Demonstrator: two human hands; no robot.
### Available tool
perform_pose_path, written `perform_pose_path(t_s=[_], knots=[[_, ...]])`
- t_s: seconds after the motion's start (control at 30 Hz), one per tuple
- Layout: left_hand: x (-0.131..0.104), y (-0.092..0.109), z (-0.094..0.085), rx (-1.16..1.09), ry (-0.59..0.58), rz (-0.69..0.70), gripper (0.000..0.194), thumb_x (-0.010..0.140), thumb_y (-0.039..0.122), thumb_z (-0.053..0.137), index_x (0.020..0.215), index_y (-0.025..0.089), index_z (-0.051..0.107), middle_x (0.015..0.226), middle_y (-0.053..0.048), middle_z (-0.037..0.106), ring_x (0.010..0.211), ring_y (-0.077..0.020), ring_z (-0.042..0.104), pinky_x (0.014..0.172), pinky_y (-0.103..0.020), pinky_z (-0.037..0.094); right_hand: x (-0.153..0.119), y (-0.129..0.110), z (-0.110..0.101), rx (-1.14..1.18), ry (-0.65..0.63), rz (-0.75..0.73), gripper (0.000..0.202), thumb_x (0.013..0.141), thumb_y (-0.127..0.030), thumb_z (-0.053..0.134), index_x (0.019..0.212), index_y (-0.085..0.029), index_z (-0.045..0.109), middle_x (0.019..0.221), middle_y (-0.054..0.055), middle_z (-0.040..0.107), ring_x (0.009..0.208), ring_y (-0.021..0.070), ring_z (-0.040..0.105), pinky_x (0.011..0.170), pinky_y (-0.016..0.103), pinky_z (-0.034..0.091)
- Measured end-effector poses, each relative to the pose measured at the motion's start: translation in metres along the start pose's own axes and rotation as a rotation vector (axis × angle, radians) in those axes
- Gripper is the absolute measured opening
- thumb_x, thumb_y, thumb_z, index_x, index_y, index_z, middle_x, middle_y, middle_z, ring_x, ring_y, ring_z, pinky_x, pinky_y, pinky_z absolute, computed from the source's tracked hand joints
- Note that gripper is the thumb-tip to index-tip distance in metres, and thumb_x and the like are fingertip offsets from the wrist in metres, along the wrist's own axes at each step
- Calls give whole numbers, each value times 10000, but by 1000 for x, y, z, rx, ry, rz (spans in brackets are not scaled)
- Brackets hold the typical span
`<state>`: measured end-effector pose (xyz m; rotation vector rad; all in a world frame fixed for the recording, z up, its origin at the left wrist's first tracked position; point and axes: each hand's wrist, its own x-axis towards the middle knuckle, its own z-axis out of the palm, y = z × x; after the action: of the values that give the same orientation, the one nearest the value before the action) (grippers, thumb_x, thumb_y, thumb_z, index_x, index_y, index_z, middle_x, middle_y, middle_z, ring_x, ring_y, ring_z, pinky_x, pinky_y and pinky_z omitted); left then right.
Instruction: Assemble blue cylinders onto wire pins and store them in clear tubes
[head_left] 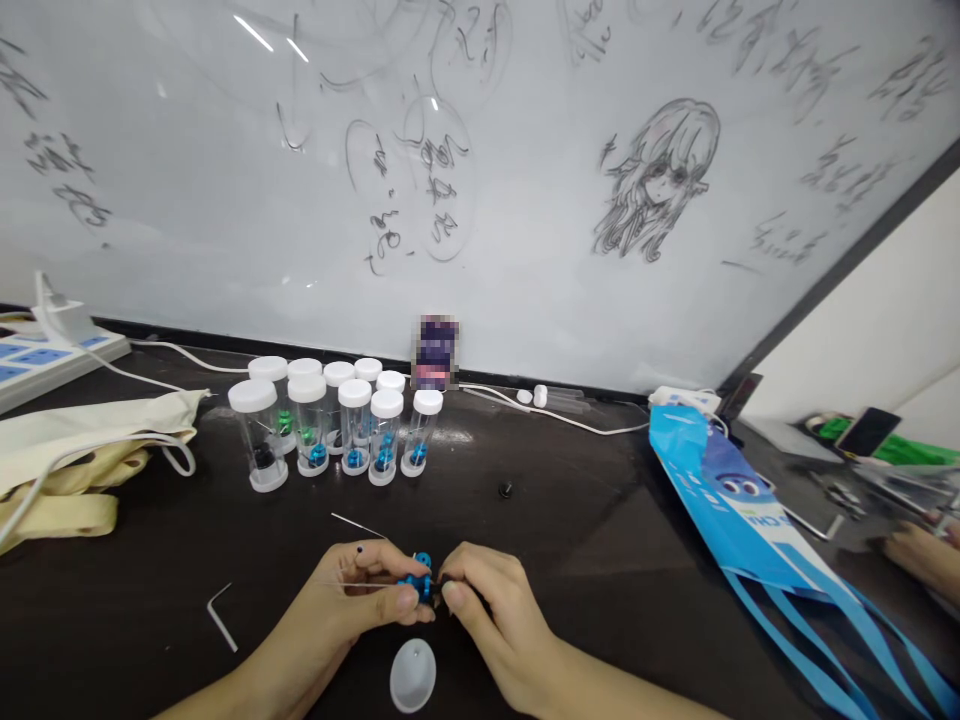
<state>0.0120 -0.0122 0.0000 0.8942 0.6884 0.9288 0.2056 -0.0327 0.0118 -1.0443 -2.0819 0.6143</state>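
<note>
**Two hands pinched a small blue part at the bottom centre of the frame**

The left hand (367, 585) and the right hand (487, 615) met low in the middle of the frame, over the dark table (600, 530). Both were closed around a small blue part (420, 580), thumb and fingertips gripping it from either side; a thin wire (358, 524) ran up and left from the left hand. Just below the hands lay a white cap (412, 675). To the lower left rested a hex key (221, 615). Further up, left of centre, stood a cluster of clear vials (337, 420) with white lids, blue, green and black pieces inside. A tiny black piece (505, 489) sat alone above the hands. A blue bag (739, 510) lay at right, a cream cloth bag (82, 450) at left. Another person's hand (922, 555) showed at the right edge.
</note>
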Motion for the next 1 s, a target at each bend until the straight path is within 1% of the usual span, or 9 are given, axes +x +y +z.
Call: perform_pose_path(t_s=[0.13,0.3,0.37,0.5,0.63,0.7,0.77,0.9,1.0], knots=[[1,0,-2,40,-11,5,184,655,289,844,768,162,775,617,-23,709,600,-140,623,621,-232,467,-1,-2,-1,11,-1,6,300,1006,-348,435,777,-183,538,727,1,538,660,136,518,641,260,390],[1,1,-4,52,-42,25,123,724,273,796,792,173,773,643,-6,685,626,-116,575,627,-209,431,-1,-1,1,69,44,-15,68,946,-245,574,907,-191,578,805,8,566,712,144,546,678,257,434],[1,2,-4,49,-44,27,115,731,272,790,794,177,769,642,-2,681,632,-114,566,635,-208,426,-1,0,2,83,72,-31,31,934,-223,594,944,-195,588,828,15,577,727,148,552,681,258,443],[1,1,-3,40,-44,27,122,721,276,798,784,179,760,637,1,676,636,-116,571,647,-213,425,0,0,2,86,74,-19,34,933,-221,596,920,-189,593,813,12,584,706,142,552,675,254,441],[2,-2,-4,38,-69,29,161,692,291,822,781,177,751,630,3,668,605,-114,574,618,-220,418,0,-3,0,57,14,11,189,960,-263,548,790,-182,558,743,-2,571,668,134,543,658,251,419],[2,-2,-4,40,-76,29,169,689,292,825,783,174,750,627,1,667,591,-111,569,613,-223,416,0,-3,-1,47,2,11,223,970,-272,529,768,-181,547,740,-2,575,668,133,543,657,251,413],[2,-1,-3,36,-64,27,161,688,283,825,782,175,753,643,0,669,606,-115,574,618,-225,419,0,-2,0,54,9,6,206,966,-267,541,778,-183,551,747,-3,578,676,132,547,664,249,416],[2,1,-3,39,-49,30,126,703,273,810,772,181,759,653,0,672,633,-120,575,635,-226,426,-1,-1,2,83,56,-26,82,931,-252,609,881,-192,586,794,4,587,699,137,547,672,248,432],[2,1,-3,46,-57,32,122,702,273,808,763,179,759,641,-1,674,629,-120,568,638,-226,427,0,-1,3,90,74,-43,60,922,-246,623,910,-193,598,810,10,591,701,138,544,664,247,435]])
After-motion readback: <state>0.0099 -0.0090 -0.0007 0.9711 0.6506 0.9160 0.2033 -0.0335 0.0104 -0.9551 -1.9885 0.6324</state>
